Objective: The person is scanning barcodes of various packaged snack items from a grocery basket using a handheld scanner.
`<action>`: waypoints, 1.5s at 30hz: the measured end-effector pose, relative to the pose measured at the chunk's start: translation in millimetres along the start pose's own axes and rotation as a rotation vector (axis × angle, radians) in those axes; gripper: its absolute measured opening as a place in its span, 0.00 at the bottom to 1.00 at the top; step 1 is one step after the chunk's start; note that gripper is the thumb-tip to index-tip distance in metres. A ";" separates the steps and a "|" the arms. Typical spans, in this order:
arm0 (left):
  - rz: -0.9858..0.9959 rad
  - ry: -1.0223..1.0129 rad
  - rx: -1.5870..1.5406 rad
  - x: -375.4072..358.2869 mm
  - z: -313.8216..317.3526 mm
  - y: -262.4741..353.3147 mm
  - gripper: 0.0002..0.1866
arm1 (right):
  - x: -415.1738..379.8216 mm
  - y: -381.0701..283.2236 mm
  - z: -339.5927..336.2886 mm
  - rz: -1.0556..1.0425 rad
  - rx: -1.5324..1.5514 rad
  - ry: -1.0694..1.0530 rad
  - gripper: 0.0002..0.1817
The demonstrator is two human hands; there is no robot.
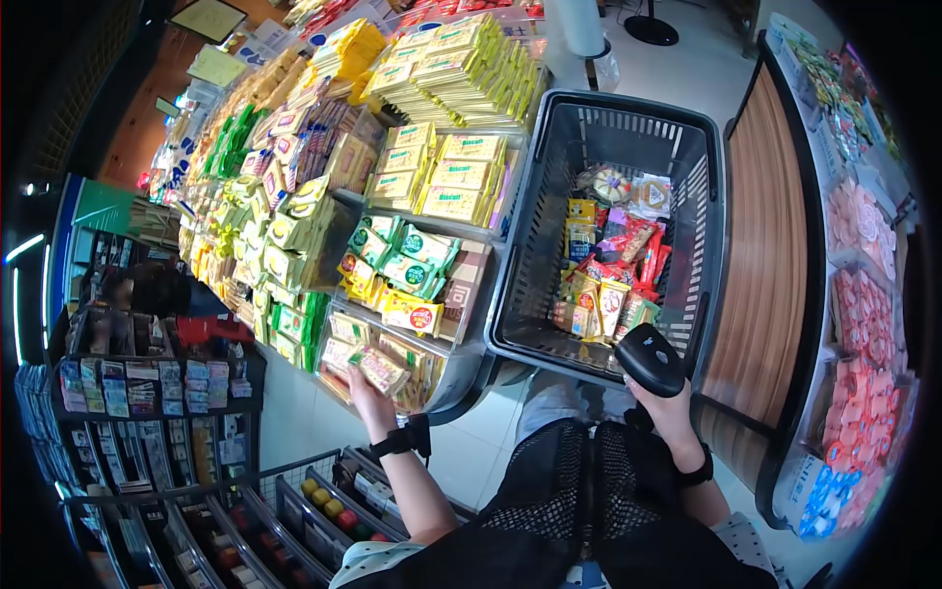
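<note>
My left hand (370, 404) is at the front corner of the snack display, closed on a small wrapped snack packet (383, 371) with a pale, pink and green wrapper. More packets lie in the clear bin (424, 398) right under it. My right hand (670, 410) is wrapped round a smooth black rounded object (650, 359) with a small light mark on top; its kind I cannot make out. It overlaps the near right rim of a dark grey shopping basket (714, 245). Inside the basket lie several snack packets (610, 306) in red, yellow and blue wrappers.
Clear bins of biscuit packets (461, 182) and green snack packets (417, 260) stand left of the basket. A wood-panelled shelf (760, 255) with pink packets (859, 412) runs along the right. Dark racks (226, 520) stand at lower left. A pillar (577, 29) rises behind.
</note>
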State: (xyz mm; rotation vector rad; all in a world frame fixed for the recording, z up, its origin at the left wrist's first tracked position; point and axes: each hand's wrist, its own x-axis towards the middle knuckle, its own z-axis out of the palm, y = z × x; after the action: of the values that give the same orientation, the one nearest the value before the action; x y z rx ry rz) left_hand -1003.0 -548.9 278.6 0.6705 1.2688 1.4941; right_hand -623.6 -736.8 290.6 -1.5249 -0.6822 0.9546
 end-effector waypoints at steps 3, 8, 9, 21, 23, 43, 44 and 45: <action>0.058 0.110 0.130 6.7 3.6 -16.6 0.21 | -0.3 0.3 0.5 -0.008 0.040 0.001 0.15; 0.310 0.281 0.625 15.3 7.0 -28.4 0.23 | 2.4 -0.9 -1.8 -0.034 0.018 -0.013 0.15; 0.289 0.269 0.590 14.7 6.5 -28.2 0.22 | 2.4 -0.7 -1.6 -0.031 0.023 -0.013 0.15; 0.793 0.494 1.393 -38.7 115.2 4.2 0.21 | 7.5 3.4 -6.1 -0.025 -0.061 -0.009 0.20; 0.835 0.082 0.948 -51.8 153.6 7.0 0.19 | 10.0 3.3 -6.2 -0.046 -0.078 0.005 0.20; 0.872 -1.546 1.867 -47.6 251.1 -236.1 0.19 | 9.8 4.6 -17.0 -0.129 -0.085 -0.059 0.22; 0.824 -1.508 1.838 -47.7 247.7 -239.8 0.20 | 9.1 3.2 -16.6 -0.130 -0.119 -0.068 0.23; 0.827 -1.506 1.837 -49.8 249.3 -232.1 0.20 | 8.6 1.2 -15.9 -0.130 -0.154 -0.076 0.23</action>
State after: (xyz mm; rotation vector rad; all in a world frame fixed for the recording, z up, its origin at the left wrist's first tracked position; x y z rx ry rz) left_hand -688.0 -520.2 142.7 2.8839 0.6496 -0.5236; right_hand -605.7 -737.8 288.0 -1.5629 -0.9161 0.8817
